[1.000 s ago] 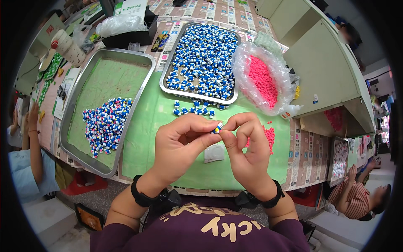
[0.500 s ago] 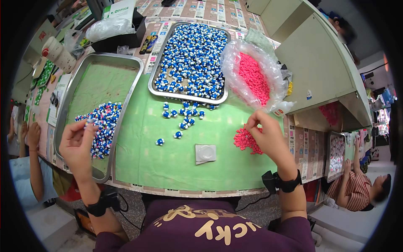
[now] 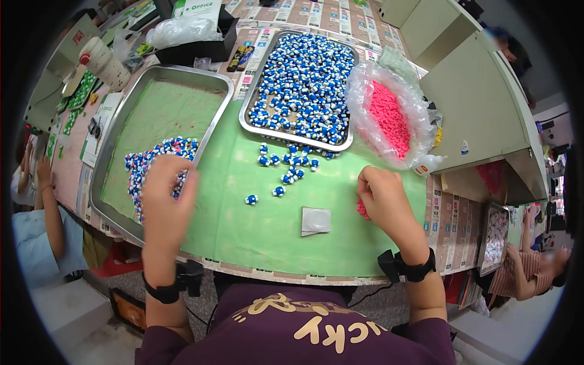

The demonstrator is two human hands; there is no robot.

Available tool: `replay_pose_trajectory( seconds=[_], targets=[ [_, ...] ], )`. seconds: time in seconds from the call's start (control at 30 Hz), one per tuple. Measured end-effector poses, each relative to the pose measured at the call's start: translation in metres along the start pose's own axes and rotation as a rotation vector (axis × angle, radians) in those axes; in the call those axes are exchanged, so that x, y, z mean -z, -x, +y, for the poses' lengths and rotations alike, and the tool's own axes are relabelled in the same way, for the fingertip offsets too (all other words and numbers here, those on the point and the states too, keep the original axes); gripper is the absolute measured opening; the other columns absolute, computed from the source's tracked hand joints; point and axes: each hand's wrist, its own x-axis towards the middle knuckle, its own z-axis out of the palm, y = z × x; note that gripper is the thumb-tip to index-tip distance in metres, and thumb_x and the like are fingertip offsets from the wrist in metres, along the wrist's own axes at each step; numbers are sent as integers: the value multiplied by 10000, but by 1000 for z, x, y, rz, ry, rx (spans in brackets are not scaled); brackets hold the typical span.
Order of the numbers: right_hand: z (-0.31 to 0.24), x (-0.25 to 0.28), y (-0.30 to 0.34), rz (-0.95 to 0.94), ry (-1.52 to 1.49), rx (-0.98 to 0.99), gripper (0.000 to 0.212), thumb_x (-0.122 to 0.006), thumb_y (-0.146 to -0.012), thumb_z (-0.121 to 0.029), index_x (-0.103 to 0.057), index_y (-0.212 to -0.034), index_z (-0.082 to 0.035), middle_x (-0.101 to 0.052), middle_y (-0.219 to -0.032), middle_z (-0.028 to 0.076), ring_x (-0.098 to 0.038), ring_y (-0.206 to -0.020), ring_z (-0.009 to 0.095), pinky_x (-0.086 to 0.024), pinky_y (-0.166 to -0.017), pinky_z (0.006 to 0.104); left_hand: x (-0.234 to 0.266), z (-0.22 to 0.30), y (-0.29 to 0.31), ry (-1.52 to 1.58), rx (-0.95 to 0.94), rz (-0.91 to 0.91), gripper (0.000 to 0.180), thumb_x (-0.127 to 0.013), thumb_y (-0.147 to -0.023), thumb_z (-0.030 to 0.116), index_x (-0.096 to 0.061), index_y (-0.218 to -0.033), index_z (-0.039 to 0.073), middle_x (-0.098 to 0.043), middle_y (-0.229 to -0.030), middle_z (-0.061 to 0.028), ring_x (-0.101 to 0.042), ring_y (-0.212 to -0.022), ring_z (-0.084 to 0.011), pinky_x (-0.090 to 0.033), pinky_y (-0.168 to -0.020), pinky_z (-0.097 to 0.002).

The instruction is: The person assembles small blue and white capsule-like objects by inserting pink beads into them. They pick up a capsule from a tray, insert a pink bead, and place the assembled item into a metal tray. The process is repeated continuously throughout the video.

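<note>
- Pieces (image 3: pixel 161 148), small, blue and white, lie heaped in the left tray (image 3: pixel 164 103).
- Left hand (image 3: pixel 167 201) blurs over that tray's right side; cannot tell its grip.
- Right hand (image 3: pixel 386 198) bends at pink bits (image 3: pixel 362 210) on the green mat (image 3: pixel 261 237); hold hidden.

The head camera looked steeply down from above the shirt (image 3: pixel 255 334) and out past the left hand (image 3: pixel 167 198) and right hand (image 3: pixel 382 191), wide enough to catch both forearms (image 3: pixel 423 298). The hands sat at middle range, either side of its centre. Its view reached a tray (image 3: pixel 295 138) beyond them and a cabinet (image 3: pixel 486 109) past the right hand.
</note>
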Motion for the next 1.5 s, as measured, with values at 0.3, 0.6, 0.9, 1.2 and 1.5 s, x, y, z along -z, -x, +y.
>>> replay_pose_trajectory(
  seconds=[0.3,0.6,0.9,1.2,1.5],
  targets=[
    [-10,-10,3,28,-68,95,104,-566,-805,18,-525,-848,-66,-593,-791,90,-576,-758,307,-401,-721,410,-47,19,13,10,-210,-464,179,-703,-779,22,-619,-937,11,-576,-890,-100,-628,-821,-226,-506,-696,-324],
    [-67,31,-5,224,-430,397,271,-652,-723,99,-547,-899,-77,-628,-901,55,-601,-829,235,-407,-766,360,-42,71,-2,1079,313,-729,129,-632,-934,97,-671,-1003,-6,-677,-886,-33,-634,-748,-90,-539,-629,-242],
    [-74,31,1,286,-402,535,255,-688,-725,78,-553,-882,-70,-639,-937,71,-612,-808,222,-431,-734,347,-64,80,-4,1386,389,-845,208,-650,-944,162,-676,-1041,-21,-678,-852,-55,-631,-717,-91,-544,-637,-239],
    [-77,21,7,178,-886,162,230,-676,-790,111,-531,-893,-35,-635,-937,94,-615,-834,182,-482,-786,289,-64,83,3,1330,371,-727,124,-632,-940,91,-640,-1010,-10,-628,-898,-27,-607,-751,-95,-534,-651,-243],
    [-80,30,5,30,-1136,-143,214,-667,-856,50,-468,-860,-30,-608,-915,67,-589,-890,123,-490,-823,278,-69,88,5,553,-431,-196,138,-663,-837,-36,-613,-957,9,-596,-900,-100,-609,-744,-207,-494,-616,-310]
  ],
)
